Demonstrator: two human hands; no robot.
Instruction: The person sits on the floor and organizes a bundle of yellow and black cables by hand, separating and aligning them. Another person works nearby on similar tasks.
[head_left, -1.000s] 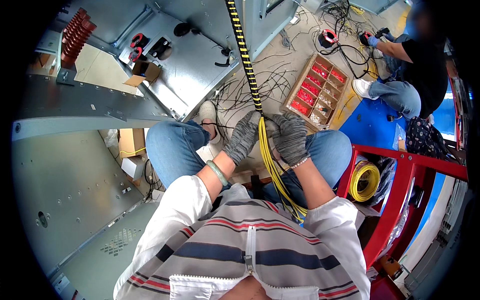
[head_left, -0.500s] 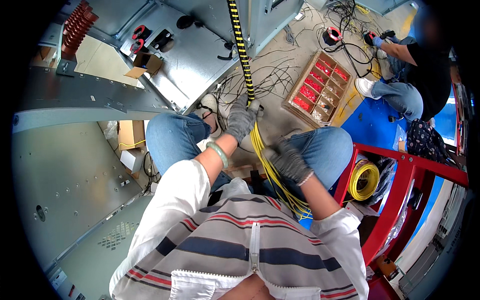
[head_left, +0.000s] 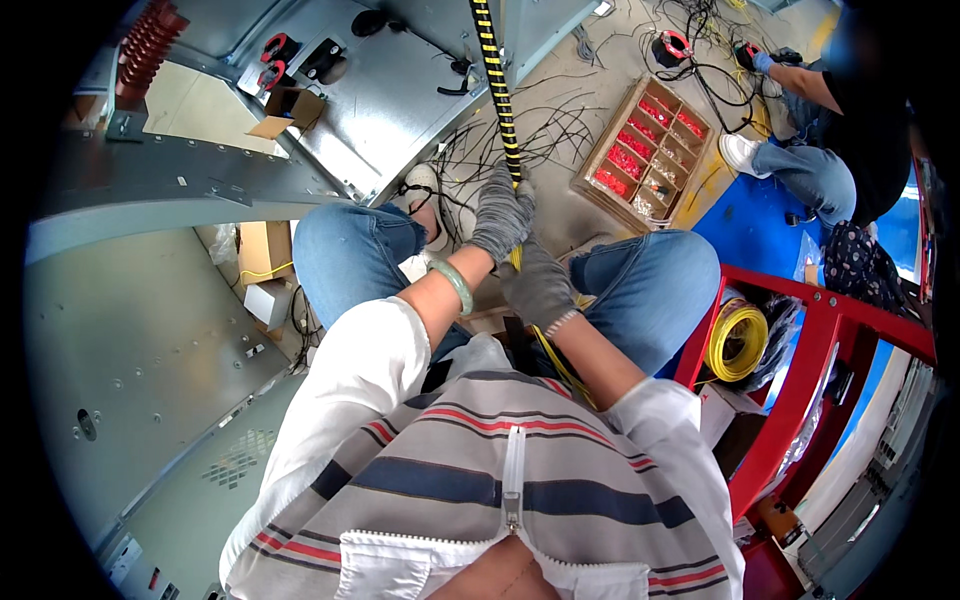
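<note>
A cable bundle (head_left: 497, 100), wrapped in black with yellow showing in evenly spaced bands, comes down from the top middle. My left hand (head_left: 502, 212), in a grey knit glove, is closed around the bundle's near end. Just below it, my right hand (head_left: 540, 287), gloved alike, closes on the yellow wires (head_left: 516, 257) that come out of the wrap. The two hands nearly touch, and only a short stretch of wire shows between them. More of these wires run down past my right wrist toward my lap. My right fingertips are partly hidden.
Black cable ties (head_left: 545, 135) lie scattered on the floor ahead. A wooden compartment box (head_left: 578, 180) holds small red and pale parts. At right stand a red frame (head_left: 830, 330) and a yellow wire coil (head_left: 737, 342). Metal cabinet panels (head_left: 150, 390) flank the left. Another person (head_left: 865, 140) crouches far right.
My right hand has moved up and left along the yellow wires, close to my left hand. The wires below it are now mostly covered. The whole view has shifted slightly.
</note>
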